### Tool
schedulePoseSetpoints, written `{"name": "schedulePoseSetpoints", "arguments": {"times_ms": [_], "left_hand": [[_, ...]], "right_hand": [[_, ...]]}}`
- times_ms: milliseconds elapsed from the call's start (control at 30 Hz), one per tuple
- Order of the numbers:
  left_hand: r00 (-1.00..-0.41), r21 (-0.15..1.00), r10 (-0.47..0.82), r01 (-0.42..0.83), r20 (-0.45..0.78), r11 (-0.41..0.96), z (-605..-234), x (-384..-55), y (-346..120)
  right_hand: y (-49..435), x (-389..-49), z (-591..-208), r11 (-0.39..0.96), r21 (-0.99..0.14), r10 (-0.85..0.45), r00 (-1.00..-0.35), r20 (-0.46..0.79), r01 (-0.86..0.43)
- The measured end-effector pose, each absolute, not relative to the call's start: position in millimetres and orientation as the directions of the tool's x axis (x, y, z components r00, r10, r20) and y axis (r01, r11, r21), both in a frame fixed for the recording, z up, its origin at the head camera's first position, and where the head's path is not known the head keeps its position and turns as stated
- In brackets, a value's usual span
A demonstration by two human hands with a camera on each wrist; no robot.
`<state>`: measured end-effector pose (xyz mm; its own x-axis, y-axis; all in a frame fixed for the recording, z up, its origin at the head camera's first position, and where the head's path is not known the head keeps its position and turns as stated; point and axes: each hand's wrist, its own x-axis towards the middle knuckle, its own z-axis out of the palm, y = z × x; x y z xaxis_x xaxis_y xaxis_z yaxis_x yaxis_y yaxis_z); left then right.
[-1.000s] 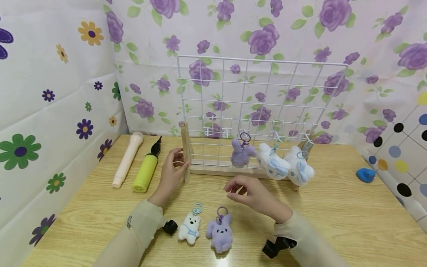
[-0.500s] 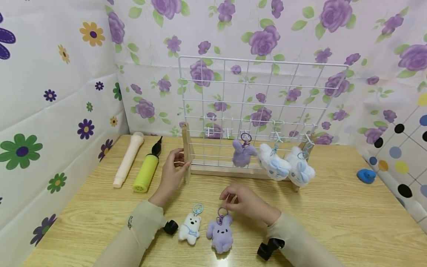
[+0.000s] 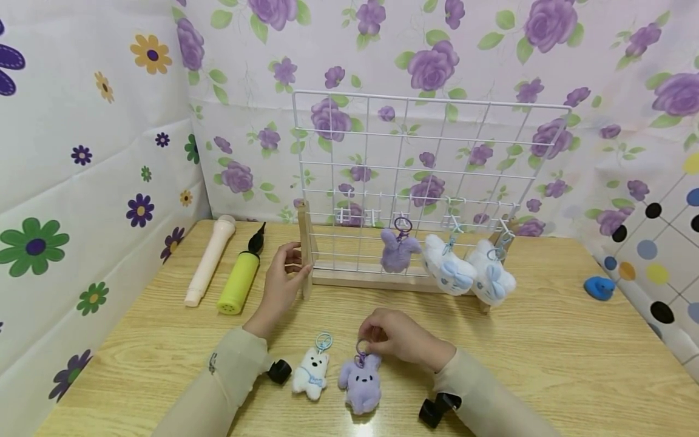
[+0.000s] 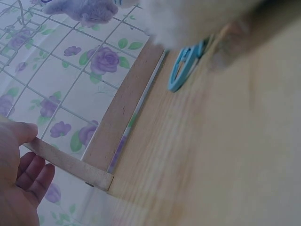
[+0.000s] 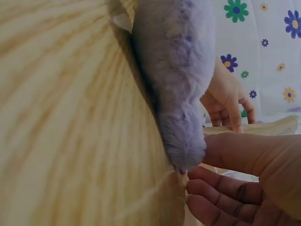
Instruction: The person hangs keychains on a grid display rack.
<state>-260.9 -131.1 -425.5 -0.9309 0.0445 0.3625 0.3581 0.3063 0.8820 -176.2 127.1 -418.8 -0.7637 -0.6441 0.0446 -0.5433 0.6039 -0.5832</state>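
Observation:
My left hand (image 3: 282,280) grips the wooden side post (image 3: 303,240) of a white wire grid rack (image 3: 382,164), thumb on the near side and fingers behind. On the table, my right hand (image 3: 403,337) pinches the purple ring of a purple bunny plush keychain (image 3: 363,388), which lies face up. In the right wrist view the bunny (image 5: 176,70) hides most of the ring at the thumb and fingertips. Left of it lies a white bear plush keychain (image 3: 310,376) with a light blue ring. Another purple bunny keychain (image 3: 397,252) hangs from a hook on the grid.
Two white plush keychains with blue bows, one nearer the middle (image 3: 445,267) and one at the right end (image 3: 491,276), hang from the rack. A yellow-green hand pump (image 3: 239,282) and a pale pink tube (image 3: 212,261) lie at left. A small blue duck (image 3: 599,287) sits far right.
My right hand has come down and left from in front of the rack to the purple bunny keychain's ring and closed on it, shifting the ring slightly. My left hand stays on the post.

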Motion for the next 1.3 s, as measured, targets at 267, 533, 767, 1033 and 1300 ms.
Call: {"name": "schedulePoseSetpoints", "arguments": {"times_ms": [267, 533, 767, 1033, 1300], "left_hand": [[-0.926, 0.873, 0.046, 0.370, 0.375, 0.318, -425.6, -260.8, -131.3], [-0.924, 0.871, 0.050, 0.374, 0.378, 0.319, -424.3, -260.5, -130.1], [-0.934, 0.881, 0.049, 0.350, 0.354, 0.318, -424.6, -259.5, -130.7], [-0.933, 0.884, 0.051, 0.353, 0.355, 0.306, -423.3, -260.3, -132.7], [-0.941, 0.895, 0.057, 0.334, 0.332, 0.297, -423.0, -258.7, -131.3]], "right_hand": [[127.0, -174.7, -417.6, 0.628, -0.545, -0.660, -0.751, 0.006, -0.556], [127.4, -174.0, -418.2, 0.635, -0.542, -0.654, -0.756, -0.001, -0.549], [127.6, -175.5, -419.5, 0.623, -0.556, -0.663, -0.748, -0.003, -0.550], [130.1, -175.1, -416.4, 0.560, -0.688, -0.653, -0.757, -0.022, -0.462], [134.5, -172.8, -411.0, 0.520, -0.739, -0.646, -0.764, -0.013, -0.427]]}}
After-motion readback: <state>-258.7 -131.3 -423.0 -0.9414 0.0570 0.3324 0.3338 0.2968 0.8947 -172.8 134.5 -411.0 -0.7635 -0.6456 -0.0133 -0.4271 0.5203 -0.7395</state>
